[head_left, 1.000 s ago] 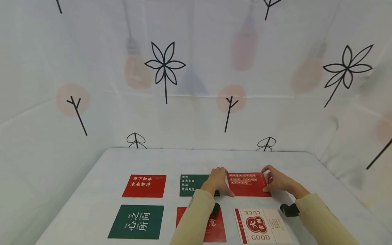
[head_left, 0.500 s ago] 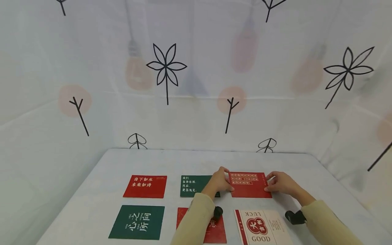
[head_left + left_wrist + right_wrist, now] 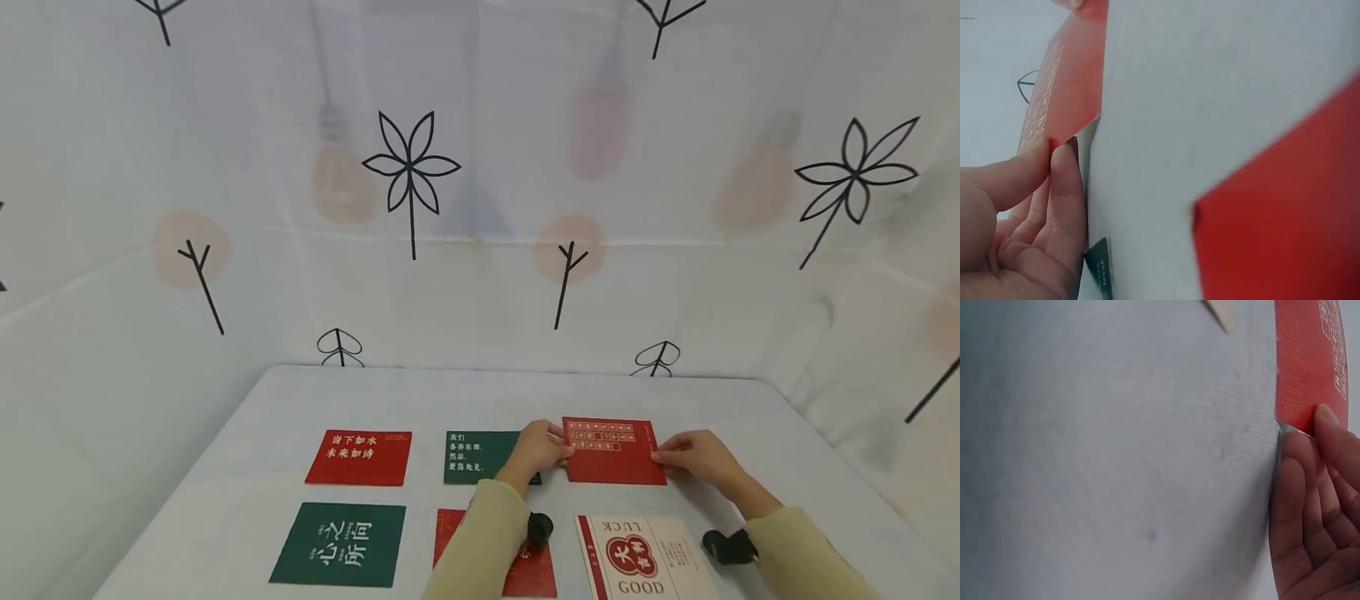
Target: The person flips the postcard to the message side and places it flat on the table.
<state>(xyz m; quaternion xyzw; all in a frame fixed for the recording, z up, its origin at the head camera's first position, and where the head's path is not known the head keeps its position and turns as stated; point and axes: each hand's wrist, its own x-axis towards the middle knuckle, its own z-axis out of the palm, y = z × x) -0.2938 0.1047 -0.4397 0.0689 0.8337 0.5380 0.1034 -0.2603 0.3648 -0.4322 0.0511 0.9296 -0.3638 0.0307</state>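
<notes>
A red card point(image 3: 611, 450) printed with a pale grid lies at the back right of the table point(image 3: 300, 400). My left hand point(image 3: 558, 452) pinches its left edge close to the near corner. In the left wrist view the thumb point(image 3: 1016, 172) lies on top of the red card point(image 3: 1066, 94) and a finger sits under it. My right hand point(image 3: 663, 456) pinches the near right corner. The right wrist view shows those fingertips point(image 3: 1329, 434) closed on the red card point(image 3: 1304, 362).
Other cards lie flat in two rows: a red one point(image 3: 358, 457), a dark green one point(image 3: 472, 454), a second green one point(image 3: 339, 543), a red one point(image 3: 534, 573) partly under my left forearm, and a cream GOOD LUCK card point(image 3: 641, 557). Printed cloth walls surround the table.
Both hands have slid back along the red card's side edges, from its far corners toward its near corners, and now pinch it there. The other cards have not moved.
</notes>
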